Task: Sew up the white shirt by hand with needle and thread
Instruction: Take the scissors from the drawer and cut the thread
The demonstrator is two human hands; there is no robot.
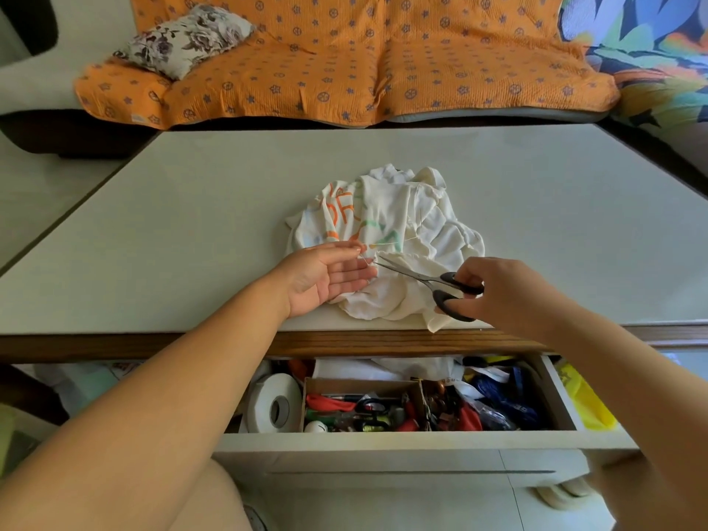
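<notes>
The white shirt (387, 239), with orange and green print, lies crumpled on the white table (191, 208) near its front edge. My left hand (325, 275) lies palm up at the shirt's left side and pinches a thin thread (387, 244) between thumb and forefinger; the other fingers are straight. The thread runs right across the cloth. My right hand (502, 291) grips black-handled scissors (429, 279), whose blades point left and meet the thread at my left fingertips. No needle can be made out.
An open drawer (402, 440) below the table's front edge holds a white tape roll (274, 404), a cardboard box of small tools and cloth scraps. Beyond the table stands a sofa under an orange cover (344, 59) with a floral cushion (187, 38).
</notes>
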